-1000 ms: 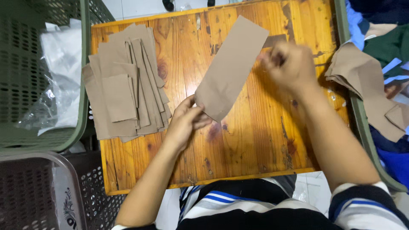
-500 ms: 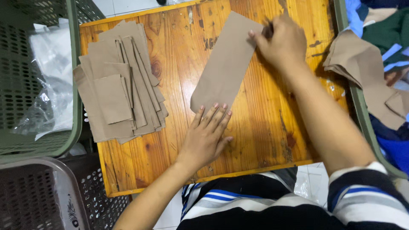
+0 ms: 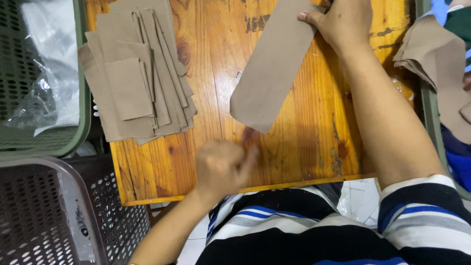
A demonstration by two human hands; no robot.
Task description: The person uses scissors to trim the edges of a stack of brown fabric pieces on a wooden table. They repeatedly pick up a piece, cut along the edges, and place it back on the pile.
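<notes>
1. Nearest the camera, the person's striped shirt (image 3: 314,230) fills the bottom edge, dark with white and blue bands.
2. Just beyond it, the left hand (image 3: 223,169) hovers over the near edge of the wooden table (image 3: 304,147). It is blurred, its fingers curled loosely inward, and it holds nothing.
3. To the left of that hand, beside the table, stands a grey perforated basket (image 3: 44,216).
4. Further in, a long brown fabric piece (image 3: 272,68) lies flat and slanted on the table, its rounded end nearer the person and well apart from the left hand.
5. On the table's left part, a stack of brown fabric pieces (image 3: 135,78) lies fanned out, apart from the long piece.
6. Left of the stack, a green basket (image 3: 81,108) holds clear plastic (image 3: 44,83).
7. At the far end, the right hand (image 3: 338,19) presses on the long piece's upper end, thumb resting on the fabric, fingers bent.
8. At the right edge, more brown fabric (image 3: 436,59) is heaped off the table.
</notes>
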